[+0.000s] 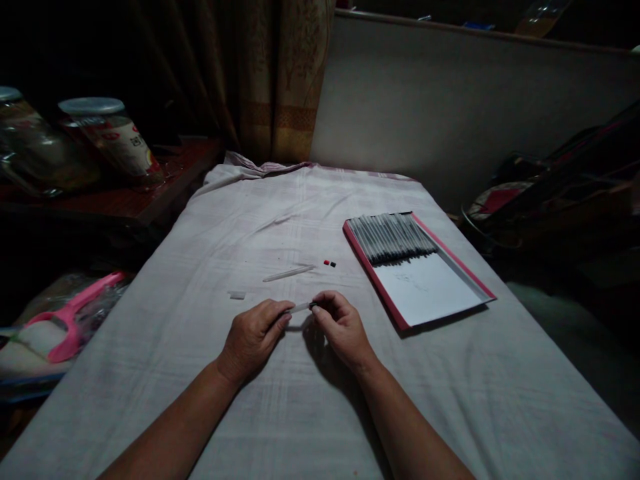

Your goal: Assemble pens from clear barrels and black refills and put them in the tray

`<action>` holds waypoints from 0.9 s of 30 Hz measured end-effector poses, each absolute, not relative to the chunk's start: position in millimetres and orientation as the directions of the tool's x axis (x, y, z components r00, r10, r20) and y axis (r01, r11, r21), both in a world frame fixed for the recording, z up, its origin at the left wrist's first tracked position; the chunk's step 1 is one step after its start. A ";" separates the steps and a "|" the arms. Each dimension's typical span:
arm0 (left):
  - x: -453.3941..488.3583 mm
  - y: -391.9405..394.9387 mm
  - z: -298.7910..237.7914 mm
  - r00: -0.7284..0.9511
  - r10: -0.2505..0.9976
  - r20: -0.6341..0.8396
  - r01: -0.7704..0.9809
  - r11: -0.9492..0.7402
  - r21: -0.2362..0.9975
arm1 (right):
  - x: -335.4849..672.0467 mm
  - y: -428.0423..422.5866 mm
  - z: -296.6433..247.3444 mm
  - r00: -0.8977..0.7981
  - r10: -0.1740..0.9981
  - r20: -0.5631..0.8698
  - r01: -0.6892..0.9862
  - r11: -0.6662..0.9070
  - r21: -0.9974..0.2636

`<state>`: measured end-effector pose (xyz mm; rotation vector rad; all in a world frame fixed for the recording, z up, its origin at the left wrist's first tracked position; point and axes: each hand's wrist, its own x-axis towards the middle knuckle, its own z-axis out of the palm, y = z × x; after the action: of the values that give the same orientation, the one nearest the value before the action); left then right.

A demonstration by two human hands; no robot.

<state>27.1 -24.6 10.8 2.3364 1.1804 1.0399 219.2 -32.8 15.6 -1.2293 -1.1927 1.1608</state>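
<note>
Both my hands meet over the middle of the cloth-covered table (pixel 450 400). My left hand (pixel 253 337) pinches one end of a clear pen barrel (pixel 300 307). The fingers of my right hand (pixel 340 323) are closed on the barrel's other end, where a small dark tip shows. Just beyond my hands another clear pen tube (pixel 289 273) lies on the cloth, with a small clear piece (pixel 237 294) to its left. A tiny red cap and a black cap (pixel 329 263) sit side by side further back.
A red-edged tray (pixel 430 293) at the right holds a row of several black pens (pixel 393 237) at its far end. Two lidded jars (pixel 107 137) stand on a dark wooden shelf at the left. A pink plastic tool (pixel 75 313) lies low at the left. A curtain hangs behind.
</note>
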 end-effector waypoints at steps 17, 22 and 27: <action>27.4 -25.2 12.8 0.487 0.770 0.413 0.565 -0.638 0.523 | 239.3 -34.5 23.3 -0.245 0.954 0.175 0.554 0.286 -0.782; 26.7 -24.5 11.8 0.493 0.774 0.396 0.546 -0.630 0.552 | 238.5 -35.9 19.9 -0.228 0.952 0.202 0.567 0.299 -0.768; 26.2 -24.5 10.3 0.481 0.789 0.382 0.553 -0.612 0.566 | 238.3 -36.5 18.0 -0.223 0.957 0.185 0.539 0.279 -0.795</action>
<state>26.2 -24.5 10.3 2.3661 1.1242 0.8900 238.3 -36.5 18.0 -1.3467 -1.8716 0.7851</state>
